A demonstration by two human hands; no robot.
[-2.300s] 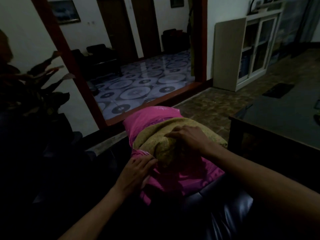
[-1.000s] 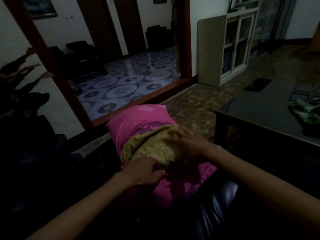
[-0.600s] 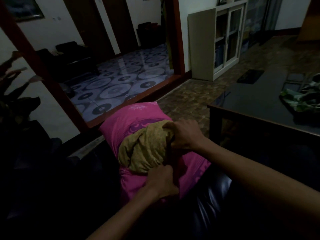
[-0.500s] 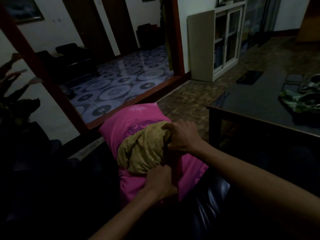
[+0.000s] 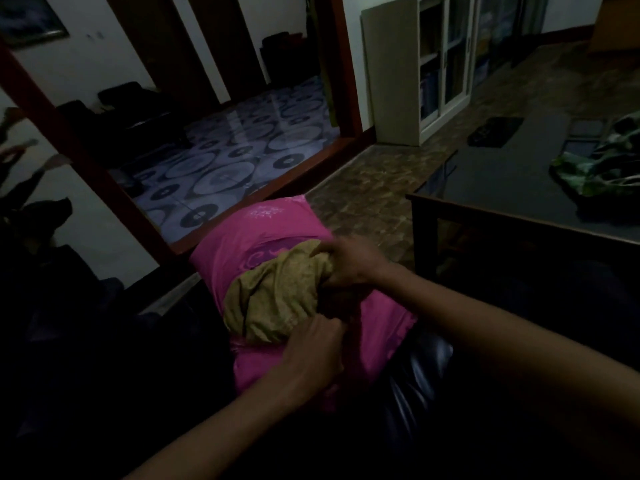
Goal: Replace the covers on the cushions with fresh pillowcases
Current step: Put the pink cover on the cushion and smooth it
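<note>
Dim room, patterned tile floor [image 5: 242, 161] recorded at upper centre, glass-fronted cabinet [image 5: 433, 67] at upper right, dark table [image 5: 519, 181] at right with a green cloth [image 5: 595, 171] lying on it. Dark glossy sofa [image 5: 415, 386] noted at lower centre, bearing the task's thing: a cushion in a pink pillowcase [image 5: 249, 251], mid-frame, with an olive-gold cover [image 5: 277, 296] bunched over its near half. Right hand [image 5: 349, 261] is seen clenched on the gold cover's upper edge; left hand [image 5: 311, 355] is curled at its lower edge, gripping fabric, though which layer cannot be told. Since a second ago the gold cover has been gathered from spread to bunched; it is judged to be coming off or being worked over the cushion.
</note>
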